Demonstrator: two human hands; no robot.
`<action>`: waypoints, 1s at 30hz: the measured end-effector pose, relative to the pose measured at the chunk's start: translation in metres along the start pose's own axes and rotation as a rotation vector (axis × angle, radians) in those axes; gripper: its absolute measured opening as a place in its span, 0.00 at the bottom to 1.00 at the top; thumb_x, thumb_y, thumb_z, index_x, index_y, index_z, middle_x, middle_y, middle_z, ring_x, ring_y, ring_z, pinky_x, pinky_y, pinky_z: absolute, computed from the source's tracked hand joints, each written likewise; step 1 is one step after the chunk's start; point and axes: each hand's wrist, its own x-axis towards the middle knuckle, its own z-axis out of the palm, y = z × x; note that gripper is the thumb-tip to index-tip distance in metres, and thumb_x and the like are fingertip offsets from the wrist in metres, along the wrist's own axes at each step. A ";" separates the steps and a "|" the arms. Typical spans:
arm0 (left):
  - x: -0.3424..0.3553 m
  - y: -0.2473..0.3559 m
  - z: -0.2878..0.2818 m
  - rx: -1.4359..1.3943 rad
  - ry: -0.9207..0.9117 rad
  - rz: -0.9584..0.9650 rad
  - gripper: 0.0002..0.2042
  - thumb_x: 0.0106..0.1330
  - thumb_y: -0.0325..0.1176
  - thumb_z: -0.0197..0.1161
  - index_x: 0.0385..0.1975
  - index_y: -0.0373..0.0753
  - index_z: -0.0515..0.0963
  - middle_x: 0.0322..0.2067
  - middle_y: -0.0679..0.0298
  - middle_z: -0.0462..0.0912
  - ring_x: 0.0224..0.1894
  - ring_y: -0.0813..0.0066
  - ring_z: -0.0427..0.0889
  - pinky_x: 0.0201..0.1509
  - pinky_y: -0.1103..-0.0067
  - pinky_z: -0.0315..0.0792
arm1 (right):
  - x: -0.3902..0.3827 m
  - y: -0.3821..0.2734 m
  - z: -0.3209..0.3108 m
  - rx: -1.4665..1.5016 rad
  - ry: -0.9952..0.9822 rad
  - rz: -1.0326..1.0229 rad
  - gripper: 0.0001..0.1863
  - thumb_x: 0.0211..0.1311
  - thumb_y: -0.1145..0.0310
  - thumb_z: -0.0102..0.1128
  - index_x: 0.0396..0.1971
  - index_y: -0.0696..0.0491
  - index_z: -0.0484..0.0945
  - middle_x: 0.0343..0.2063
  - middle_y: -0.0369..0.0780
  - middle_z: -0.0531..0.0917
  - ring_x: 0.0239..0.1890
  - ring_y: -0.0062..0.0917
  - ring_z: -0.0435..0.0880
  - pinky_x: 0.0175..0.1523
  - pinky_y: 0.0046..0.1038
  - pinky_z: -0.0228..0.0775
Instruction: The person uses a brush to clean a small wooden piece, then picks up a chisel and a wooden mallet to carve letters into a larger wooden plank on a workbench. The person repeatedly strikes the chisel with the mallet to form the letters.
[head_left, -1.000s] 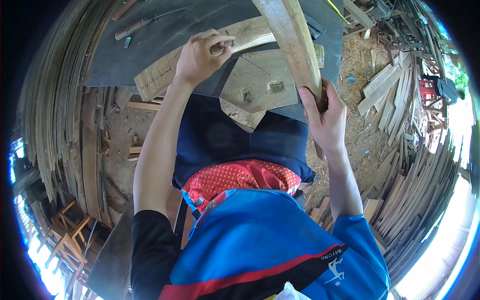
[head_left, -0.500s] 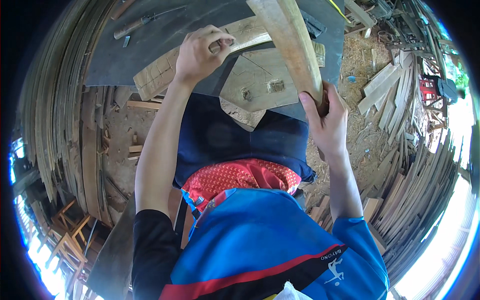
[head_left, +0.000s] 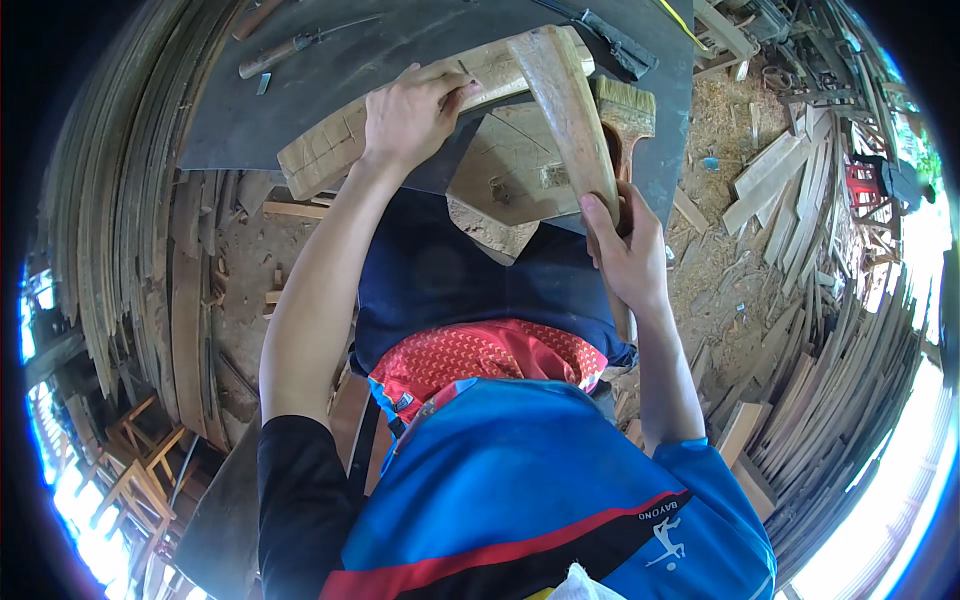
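Note:
My left hand [head_left: 412,118] is closed in a pinch above the curved wooden piece [head_left: 325,150], which has dark lines drawn across it. Something thin and dark shows at the fingertips, too small to name. Closed round a long wooden bar [head_left: 560,95], my right hand [head_left: 630,245] grips it partway down. The bar is wider at its far end, which overlaps the right part of the curved piece. Between my hands lies an angular wooden block [head_left: 500,155] with rough hollows in its top.
A brush [head_left: 627,112] lies right of the bar on the dark tabletop [head_left: 230,130]. At the table's far left is a handled tool [head_left: 275,57]; a dark tool [head_left: 615,45] lies far right. Planks stack [head_left: 130,200] on the left, and more timber [head_left: 800,385] lies right.
My right hand has moved left and slightly down with the bar, whose far end has come lower. The brush is now uncovered. My left hand has shifted slightly right, still pinched.

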 end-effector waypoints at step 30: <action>0.017 -0.011 -0.006 0.002 -0.124 0.167 0.05 0.74 0.36 0.65 0.40 0.49 0.87 0.38 0.75 0.87 0.39 0.70 0.88 0.35 0.72 0.81 | 0.015 -0.005 -0.014 -0.230 -0.042 0.060 0.26 0.74 0.53 0.69 0.52 0.64 0.81 0.29 0.47 0.86 0.31 0.27 0.84 0.40 0.33 0.74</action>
